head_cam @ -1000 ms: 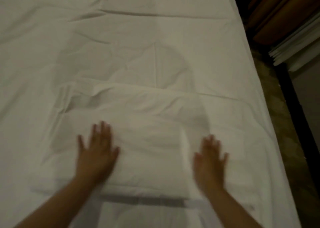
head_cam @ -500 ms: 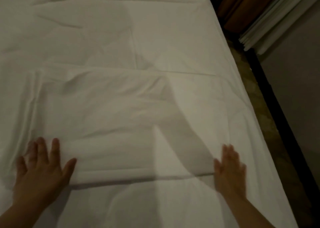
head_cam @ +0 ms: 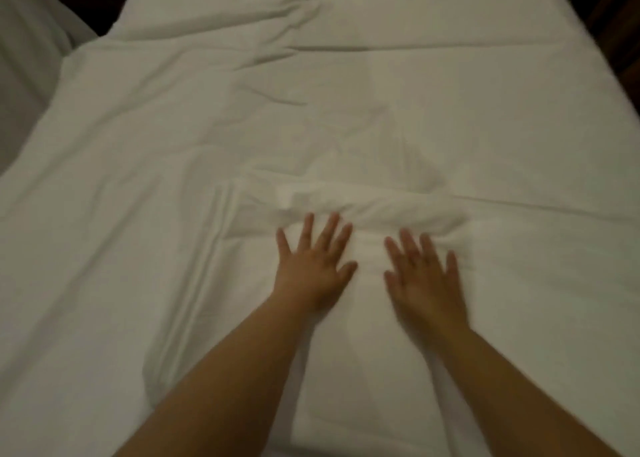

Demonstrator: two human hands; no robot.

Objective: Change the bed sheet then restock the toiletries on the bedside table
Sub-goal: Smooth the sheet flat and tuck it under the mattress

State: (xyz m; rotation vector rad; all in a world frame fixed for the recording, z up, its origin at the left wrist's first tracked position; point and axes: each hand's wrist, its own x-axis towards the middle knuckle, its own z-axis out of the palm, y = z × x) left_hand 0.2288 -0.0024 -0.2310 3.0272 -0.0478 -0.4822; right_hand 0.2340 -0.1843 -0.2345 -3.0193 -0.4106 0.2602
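A white bed sheet covers the bed and fills most of the view. On top of it lies a folded white sheet, with a bunched ridge of cloth along its far edge. My left hand presses flat on the folded sheet, fingers straight and spread. My right hand lies flat beside it on the same cloth, a hand's width to the right, fingers straight and slightly blurred. Both forearms reach in from the bottom of the view. No toiletries or bedside table show.
White bedding or a pillow lies at the far left beyond a dark gap. The bed's right edge drops into dark floor at the upper right.
Both hands have come together from the folded sheet's outer ends to its middle and slid forward, pushing up a ridge of cloth. The view has swung left; the floor on the right is nearly gone.
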